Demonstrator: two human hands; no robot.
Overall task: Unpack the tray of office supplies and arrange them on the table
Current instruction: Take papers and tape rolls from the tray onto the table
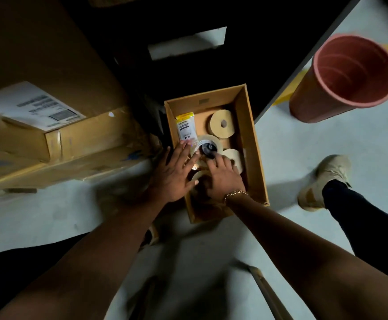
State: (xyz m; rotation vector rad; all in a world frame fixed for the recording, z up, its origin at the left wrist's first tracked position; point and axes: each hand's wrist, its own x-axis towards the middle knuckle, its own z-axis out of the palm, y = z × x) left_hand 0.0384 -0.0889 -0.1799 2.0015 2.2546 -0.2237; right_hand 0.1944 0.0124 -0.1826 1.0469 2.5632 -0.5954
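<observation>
Both hands are working inside the shallow brown cardboard tray (251,135), ctr of frame, on a pale floor (292,148). The pale tape roll w/ a black hub (208,147) is lying flat, hole facing up, just above the fingertips in the frame and between the two hands. The left hand (173,174) is spreading straight, relaxed fingers against the roll's left edge, also touching the lower end of the white-and-yellow packet (186,129). The right hand (224,179) is reaching its fingertips to the black hub & looks the nearer; whether it is grasping yet can't be told. A beige tape roll (216,127) is lying farther up the tray, untouched. Likely next: lifting the hub roll out.
</observation>
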